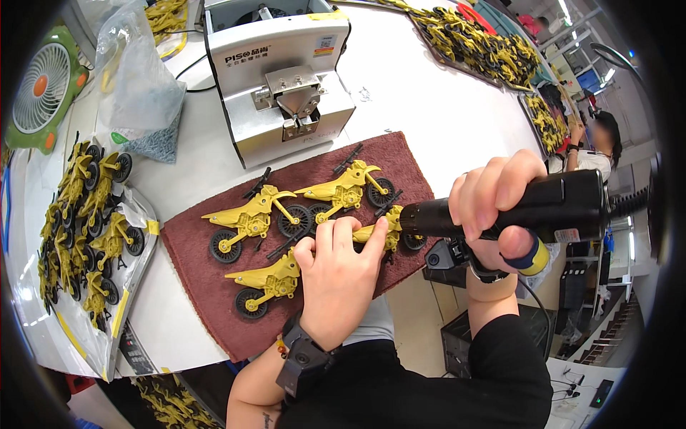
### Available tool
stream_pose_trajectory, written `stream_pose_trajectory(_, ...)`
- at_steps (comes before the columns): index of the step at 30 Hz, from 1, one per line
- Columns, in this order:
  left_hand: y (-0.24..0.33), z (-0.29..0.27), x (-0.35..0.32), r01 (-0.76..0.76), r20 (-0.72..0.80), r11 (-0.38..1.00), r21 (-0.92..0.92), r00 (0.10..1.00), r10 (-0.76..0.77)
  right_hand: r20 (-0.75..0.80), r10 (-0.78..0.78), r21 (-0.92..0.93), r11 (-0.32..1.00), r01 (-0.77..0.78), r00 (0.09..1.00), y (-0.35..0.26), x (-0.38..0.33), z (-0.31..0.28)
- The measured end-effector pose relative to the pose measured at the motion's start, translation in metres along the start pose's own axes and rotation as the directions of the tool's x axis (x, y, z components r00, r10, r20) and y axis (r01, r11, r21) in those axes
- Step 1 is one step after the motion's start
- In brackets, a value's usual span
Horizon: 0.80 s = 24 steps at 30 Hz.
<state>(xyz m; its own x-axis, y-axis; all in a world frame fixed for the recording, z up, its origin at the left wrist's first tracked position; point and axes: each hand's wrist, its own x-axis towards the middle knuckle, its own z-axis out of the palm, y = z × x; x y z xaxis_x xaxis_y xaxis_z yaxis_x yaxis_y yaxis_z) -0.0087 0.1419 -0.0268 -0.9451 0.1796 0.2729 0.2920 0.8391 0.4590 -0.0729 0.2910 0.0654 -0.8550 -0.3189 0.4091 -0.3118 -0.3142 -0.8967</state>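
Note:
My right hand (493,196) is wrapped around a black electric screwdriver (564,207), held almost level. Its tip end meets a yellow toy motorcycle (391,227) on the right part of the mat. My left hand (339,279) holds that toy down, thumb and fingers pressed on it, and covers much of it. Two more yellow toy motorcycles with black wheels, one at the mat's left (246,218) and one at its far side (341,189), lie beyond my left hand. Another toy motorcycle (264,279) lies left of that hand, its front hidden.
Under the toys is a dark red cloth mat (207,300). A white screw feeder machine (279,79) stands behind it. Piled toy motorcycles fill a tray at left (78,229) and one far right (479,43). A bag of small parts (143,100), a fan (46,89) and another person (600,143) are also around.

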Motion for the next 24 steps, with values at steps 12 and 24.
stream_pose_trajectory(12, 0.002, 0.000, -0.001, 0.000, -0.002, 1.000, 0.012, 1.000, 0.000, 0.160, -0.247, 0.245, 0.948, 0.204, 0.956, -0.032, 0.042, 0.007)
stream_pose_trajectory(24, -0.002, 0.006, -0.002, -0.031, -0.086, 0.999, -0.044, 0.996, 0.027, -0.043, -0.192, 0.333, 0.923, 0.195, 0.981, 0.016, 0.129, 0.064)
